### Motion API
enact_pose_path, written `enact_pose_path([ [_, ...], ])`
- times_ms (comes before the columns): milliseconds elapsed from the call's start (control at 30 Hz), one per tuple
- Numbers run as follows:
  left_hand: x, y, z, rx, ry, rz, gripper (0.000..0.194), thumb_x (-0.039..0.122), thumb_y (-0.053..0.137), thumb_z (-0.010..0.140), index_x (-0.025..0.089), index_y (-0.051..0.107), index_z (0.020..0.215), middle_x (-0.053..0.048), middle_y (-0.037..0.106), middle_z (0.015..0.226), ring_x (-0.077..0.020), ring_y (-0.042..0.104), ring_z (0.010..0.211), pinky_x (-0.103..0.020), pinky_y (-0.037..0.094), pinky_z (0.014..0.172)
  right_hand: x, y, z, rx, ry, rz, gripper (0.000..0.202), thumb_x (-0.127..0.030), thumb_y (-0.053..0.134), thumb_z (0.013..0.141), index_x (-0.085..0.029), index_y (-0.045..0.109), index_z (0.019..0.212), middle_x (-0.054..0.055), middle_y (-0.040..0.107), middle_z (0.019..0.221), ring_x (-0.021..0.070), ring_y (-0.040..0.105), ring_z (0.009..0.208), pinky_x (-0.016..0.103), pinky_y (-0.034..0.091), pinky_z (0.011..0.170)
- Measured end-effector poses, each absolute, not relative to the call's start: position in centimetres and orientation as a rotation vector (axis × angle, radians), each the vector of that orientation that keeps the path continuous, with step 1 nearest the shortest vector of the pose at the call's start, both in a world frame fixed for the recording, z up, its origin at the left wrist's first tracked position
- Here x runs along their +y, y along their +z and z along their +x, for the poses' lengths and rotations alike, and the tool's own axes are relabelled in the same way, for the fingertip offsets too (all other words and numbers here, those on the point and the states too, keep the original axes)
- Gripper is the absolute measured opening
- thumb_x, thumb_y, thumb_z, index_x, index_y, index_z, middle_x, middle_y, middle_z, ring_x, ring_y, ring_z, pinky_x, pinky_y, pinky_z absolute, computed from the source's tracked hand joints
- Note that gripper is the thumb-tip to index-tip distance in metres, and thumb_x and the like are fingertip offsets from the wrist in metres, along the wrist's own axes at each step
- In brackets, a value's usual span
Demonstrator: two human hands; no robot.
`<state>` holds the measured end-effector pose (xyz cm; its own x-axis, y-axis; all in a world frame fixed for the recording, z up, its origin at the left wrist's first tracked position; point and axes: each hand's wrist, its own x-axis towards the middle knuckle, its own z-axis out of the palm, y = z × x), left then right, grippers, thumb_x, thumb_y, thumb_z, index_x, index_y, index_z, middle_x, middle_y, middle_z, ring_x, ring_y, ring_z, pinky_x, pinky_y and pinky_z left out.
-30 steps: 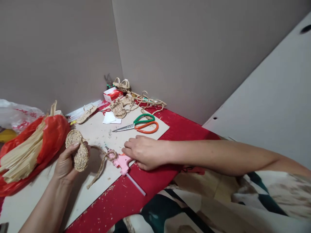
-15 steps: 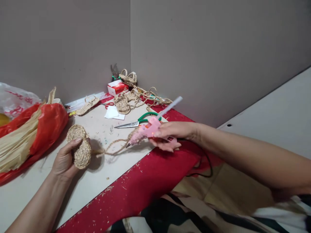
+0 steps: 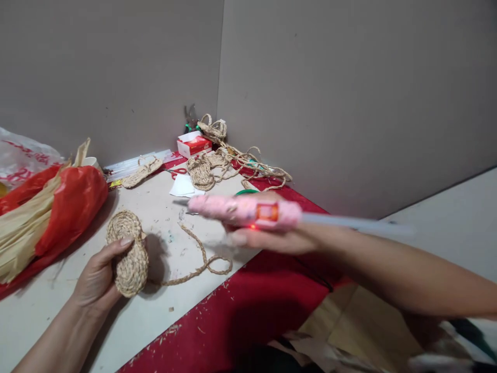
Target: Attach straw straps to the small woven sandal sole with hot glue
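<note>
In my left hand (image 3: pixel 99 274) is a small woven straw sole (image 3: pixel 130 254), two coiled rounds joined like a figure eight, pinched between thumb and fingers. From it a braided straw cord (image 3: pixel 194 272) trails over the white tabletop and ends in a loose loop. My right hand (image 3: pixel 267 241) grips a pink hot glue gun (image 3: pixel 240 210), slightly blurred, its metal nozzle pointing left toward the sole but apart from it. A clear glue stick (image 3: pixel 353 223) juts from its back, and a small red light glows on it. Green-handled scissors (image 3: pixel 246 192) are mostly hidden behind the gun.
At left, a red plastic bag (image 3: pixel 83 202) holds pale straw strips. Along the back lie glue sticks (image 3: pixel 135 166), woven straw pieces (image 3: pixel 201 172), red-handled scissors (image 3: pixel 176 171), white paper (image 3: pixel 182 185), a red-and-white box (image 3: pixel 194 144) and tangled cord (image 3: pixel 264 166). Grey walls stand behind.
The glue gun has turned level and come up closer to the camera, its nozzle now away from the cord. The cord has dropped onto the table. My left hand still holds the sole, slightly lower in view.
</note>
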<state>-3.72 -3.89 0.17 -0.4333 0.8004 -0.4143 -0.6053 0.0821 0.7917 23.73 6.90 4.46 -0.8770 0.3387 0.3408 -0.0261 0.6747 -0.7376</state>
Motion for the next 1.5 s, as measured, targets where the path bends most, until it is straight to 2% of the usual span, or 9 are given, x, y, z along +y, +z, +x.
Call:
enact_pose_path([
  [100,-4.3,-0.1,-3.5,1.278,1.497,0.234,0.022,0.002,0.074,0.05,0.012,0.071,0.069,-0.01,0.072,0.063,-0.0243,0.067,0.05,-0.031,0.059,0.049,6.0,2.9,21.2,-2.447,0.892,-0.213,0.032,-0.043,0.058,0.088,-0.013,0.066,0.095,0.001,0.057,0.069,0.009,0.047,0.058,0.022,0.042,0.058],
  [167,-4.5,-0.3,-3.5,1.282,1.458,0.246,0.021,0.006,0.079,0.049,0.012,0.072,0.068,-0.009,0.071,0.061,-0.0238,0.066,0.048,-0.032,0.058,0.048,5.8,1.7,20.0,-2.432,0.81,-0.125,0.035,-0.047,0.06,0.086,-0.014,0.059,0.073,-0.003,0.047,0.059,0.0076,0.043,0.053,0.021,0.038,0.053],
  [233,-4.6,-0.6,-3.6,1.281,1.419,0.253,0.022,0.01,0.082,0.047,0.012,0.073,0.067,-0.009,0.071,0.06,-0.0237,0.066,0.048,-0.032,0.058,0.048,5.8,0.6,19.4,-2.413,0.741,-0.068,0.039,-0.047,0.059,0.086,-0.016,0.05,0.064,-0.004,0.042,0.056,0.0071,0.04,0.051,0.021,0.035,0.05],
  [367,-4.7,-1.0,-3.8,1.278,1.376,0.262,0.026,0.015,0.086,0.045,0.013,0.075,0.069,-0.009,0.071,0.062,-0.0234,0.066,0.05,-0.032,0.057,0.05,6.1,-0.9,19.3,-2.393,0.707,-0.067,0.039,-0.046,0.055,0.088,-0.02,0.041,0.063,-0.005,0.041,0.056,0.0076,0.037,0.048,0.022,0.029,0.047],
  [700,-4.3,-0.9,-3.0,1.335,1.354,0.222,0.038,0.021,0.09,0.037,0.012,0.076,0.071,-0.012,0.072,0.067,-0.0246,0.066,0.051,-0.035,0.057,0.051,6.6,-2.2,19.7,-2.433,0.868,0.002,0.023,-0.02,0.054,0.085,-0.02,0.038,0.069,-0.004,0.046,0.064,0.0074,0.04,0.055,0.02,0.029,0.052],
  [900,-4.4,-1.1,-3.3,1.351,1.347,0.195,0.044,0.022,0.091,0.033,0.015,0.076,0.074,-0.009,0.073,0.066,-0.0267,0.069,0.055,-0.036,0.058,0.053,6.5,-2.4,19.8,-2.395,0.821,0.009,0.024,-0.021,0.063,0.08,-0.019,0.041,0.07,-0.005,0.046,0.063,0.006,0.038,0.055,0.019,0.029,0.051],
  [1067,-4.4,-1.0,-3.1,1.349,1.341,0.171,0.045,0.022,0.091,0.031,0.014,0.075,0.073,-0.009,0.073,0.068,-0.0278,0.069,0.055,-0.04,0.059,0.058,6.4,-1.7,20.0,-2.429,0.832,-0.004,0.021,-0.017,0.059,0.08,-0.019,0.041,0.069,-0.005,0.045,0.062,0.006,0.037,0.055,0.02,0.027,0.051],
  [1333,-4.5,-1.3,-3.1,1.348,1.342,0.249,0.042,0.022,0.089,0.043,0.014,0.074,0.082,-0.009,0.074,0.074,-0.0274,0.07,0.06,-0.04,0.06,0.06,6.3,-2.0,19.9,-2.357,0.85,-0.01,0.023,-0.027,0.062,0.081,-0.018,0.044,0.069,-0.004,0.046,0.062,0.0061,0.038,0.054,0.019,0.029,0.05],
  [1500,-4.6,-1.0,-2.6,1.361,1.362,0.291,0.045,0.022,0.088,0.046,0.015,0.072,0.088,-0.008,0.074,0.072,-0.0287,0.07,0.059,-0.039,0.059,0.054,5.9,-1.3,19.9,-2.436,0.869,-0.086,0.024,-0.022,0.064,0.079,-0.018,0.044,0.067,-0.005,0.047,0.062,0.006,0.036,0.053,0.021,0.027,0.05],
])
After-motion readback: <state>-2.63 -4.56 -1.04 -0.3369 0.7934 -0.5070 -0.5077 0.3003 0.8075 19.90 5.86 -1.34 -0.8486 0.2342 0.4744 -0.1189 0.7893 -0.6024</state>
